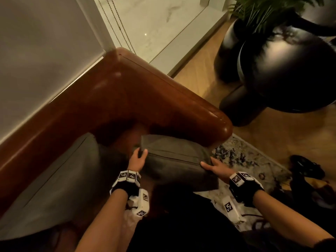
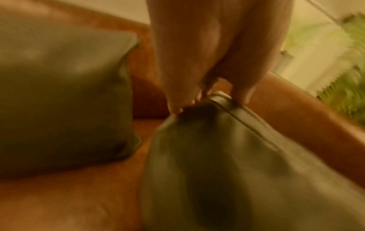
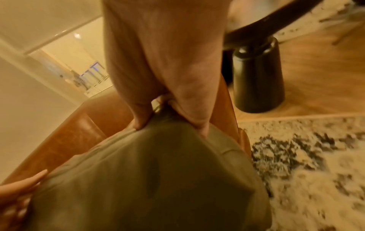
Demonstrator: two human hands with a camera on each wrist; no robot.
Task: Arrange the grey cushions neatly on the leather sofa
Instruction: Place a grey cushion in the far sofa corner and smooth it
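I hold a grey cushion (image 1: 174,157) (image 2: 227,164) (image 3: 148,171) with both hands above the seat at the corner of the brown leather sofa (image 1: 127,95), beside its armrest (image 1: 190,102). My left hand (image 1: 139,158) (image 2: 205,95) pinches the cushion's left corner. My right hand (image 1: 211,165) (image 3: 169,120) grips its right corner, thumb on top. A second grey cushion (image 1: 60,182) (image 2: 63,93) leans against the sofa back to the left.
A black round table (image 1: 283,70) on thick legs stands right of the armrest on the wooden floor, with a green plant (image 1: 269,10) behind it. A patterned rug (image 1: 241,155) (image 3: 306,171) lies in front of the sofa. Dark items (image 1: 307,168) lie on the rug at right.
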